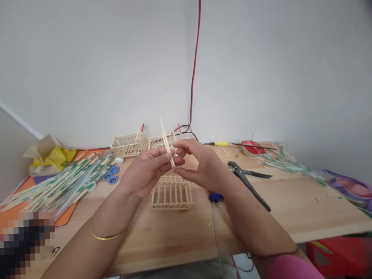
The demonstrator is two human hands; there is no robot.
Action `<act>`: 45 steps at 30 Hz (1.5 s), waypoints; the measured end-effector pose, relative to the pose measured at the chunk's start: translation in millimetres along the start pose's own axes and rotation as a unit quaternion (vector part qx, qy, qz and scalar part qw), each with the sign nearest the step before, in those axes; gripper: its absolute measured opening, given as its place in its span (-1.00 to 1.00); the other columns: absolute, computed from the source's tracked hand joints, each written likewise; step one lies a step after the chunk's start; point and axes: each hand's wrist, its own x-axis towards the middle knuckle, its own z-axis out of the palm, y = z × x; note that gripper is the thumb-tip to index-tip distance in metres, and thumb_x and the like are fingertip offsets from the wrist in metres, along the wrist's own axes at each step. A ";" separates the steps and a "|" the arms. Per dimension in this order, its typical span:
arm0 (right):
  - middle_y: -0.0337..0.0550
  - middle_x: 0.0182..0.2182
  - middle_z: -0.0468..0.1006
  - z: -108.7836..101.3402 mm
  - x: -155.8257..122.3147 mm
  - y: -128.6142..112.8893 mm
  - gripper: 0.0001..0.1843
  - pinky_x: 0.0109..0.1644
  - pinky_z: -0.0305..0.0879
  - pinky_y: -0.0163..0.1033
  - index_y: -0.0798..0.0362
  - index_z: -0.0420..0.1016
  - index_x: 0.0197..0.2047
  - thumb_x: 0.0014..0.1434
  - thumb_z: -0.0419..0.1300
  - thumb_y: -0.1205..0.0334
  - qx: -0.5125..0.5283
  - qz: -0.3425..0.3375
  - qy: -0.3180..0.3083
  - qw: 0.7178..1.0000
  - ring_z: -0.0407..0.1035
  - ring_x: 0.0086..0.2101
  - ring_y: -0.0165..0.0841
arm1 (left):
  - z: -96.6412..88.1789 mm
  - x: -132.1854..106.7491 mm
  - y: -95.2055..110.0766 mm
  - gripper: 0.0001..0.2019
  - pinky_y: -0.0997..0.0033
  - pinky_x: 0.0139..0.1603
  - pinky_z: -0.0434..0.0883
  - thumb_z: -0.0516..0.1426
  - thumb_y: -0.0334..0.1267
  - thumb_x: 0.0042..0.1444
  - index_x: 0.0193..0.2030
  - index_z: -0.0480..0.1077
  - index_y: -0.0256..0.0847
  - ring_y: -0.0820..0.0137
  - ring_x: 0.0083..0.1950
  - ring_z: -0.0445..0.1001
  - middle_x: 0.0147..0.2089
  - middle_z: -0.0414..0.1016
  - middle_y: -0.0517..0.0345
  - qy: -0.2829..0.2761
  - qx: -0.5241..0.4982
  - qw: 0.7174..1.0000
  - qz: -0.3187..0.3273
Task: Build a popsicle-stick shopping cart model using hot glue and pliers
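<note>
My left hand (pixel 146 170) pinches a pale wooden chopstick (pixel 166 140) that stands nearly upright above the table. My right hand (pixel 199 163) touches the same stick at its lower end with thumb and fingers curled. Just below both hands a small open basket of wooden sticks (pixel 171 193) sits on the wooden table (pixel 184 234). Two more stick baskets (pixel 129 144) stand at the back by the wall.
A heap of wrapped chopsticks (pixel 61 184) lies at the left on an orange mat, with blue bottle caps (pixel 111 175) beside it. Black pliers (pixel 249 180) lie to the right. A red dish (pixel 252 147), a yellow-handled tool (pixel 218 144) and a red-black cable (pixel 195 65) are at the back.
</note>
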 end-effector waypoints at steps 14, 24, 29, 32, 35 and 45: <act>-0.19 -0.34 0.44 -0.3 -3.7 -3.2 -0.86 -0.17 0.18 -0.24 0.02 0.41 -0.34 0.10 0.11 0.45 -0.103 -0.023 -0.008 0.994 0.32 -0.30 -0.37 | 4.5 -4.7 -1.7 -0.88 0.42 -0.20 0.37 0.28 -0.29 -0.05 -0.38 0.47 -0.28 0.45 -0.32 0.43 -0.38 0.47 0.14 0.040 -0.031 0.999 -0.010; -0.23 -0.37 0.43 1.8 -4.2 -7.8 -0.86 -0.12 0.03 -0.19 0.05 0.37 -0.41 0.11 0.07 0.43 -0.273 -0.068 -0.021 0.959 0.25 -0.35 -0.40 | 5.8 -5.8 -6.3 -0.81 0.54 -0.35 0.27 0.27 -0.24 -0.01 -0.47 0.41 -0.32 0.54 -0.42 0.30 -0.48 0.34 0.21 0.003 0.052 0.998 0.019; -0.18 -0.39 0.41 -16.6 -0.3 1.4 -0.84 -0.16 0.08 -0.20 0.05 0.30 -0.49 0.11 0.06 0.41 -0.332 -0.009 0.106 0.937 0.26 -0.35 -0.37 | 12.0 -14.7 -0.7 -0.82 0.56 -0.36 0.27 0.27 -0.25 -0.02 -0.45 0.42 -0.33 0.54 -0.42 0.31 -0.49 0.37 0.18 -0.029 0.030 0.999 -0.015; -0.22 -0.52 0.34 -36.7 -3.6 5.4 -0.78 -0.30 0.12 -0.26 0.04 0.24 -0.52 0.16 0.05 0.34 -0.302 0.074 0.157 0.937 0.23 -0.44 -0.38 | 14.4 -18.9 2.9 -0.84 0.55 -0.34 0.31 0.28 -0.27 -0.04 -0.41 0.44 -0.32 0.53 -0.42 0.34 -0.47 0.39 0.17 -0.028 -0.005 0.999 -0.035; -0.26 -0.59 0.30 -48.9 -9.1 -0.1 -0.68 -0.37 0.12 -0.29 0.04 0.24 -0.56 0.22 0.07 0.24 -0.257 0.102 0.110 0.955 0.19 -0.51 -0.42 | 12.7 -17.6 3.4 -0.86 0.53 -0.33 0.34 0.28 -0.31 -0.04 -0.41 0.44 -0.31 0.52 -0.41 0.37 -0.44 0.42 0.16 -0.008 -0.029 0.999 -0.042; -0.23 -0.35 0.46 -16.6 -5.6 -15.7 -0.86 -0.17 0.25 -0.32 0.05 0.37 -0.29 0.07 0.23 0.39 -0.013 -0.013 -0.033 0.999 0.35 -0.31 -0.43 | 8.9 -11.6 -5.4 -0.86 0.50 -0.30 0.35 0.28 -0.28 -0.03 -0.43 0.45 -0.31 0.50 -0.38 0.40 -0.41 0.45 0.14 0.002 -0.024 1.000 -0.019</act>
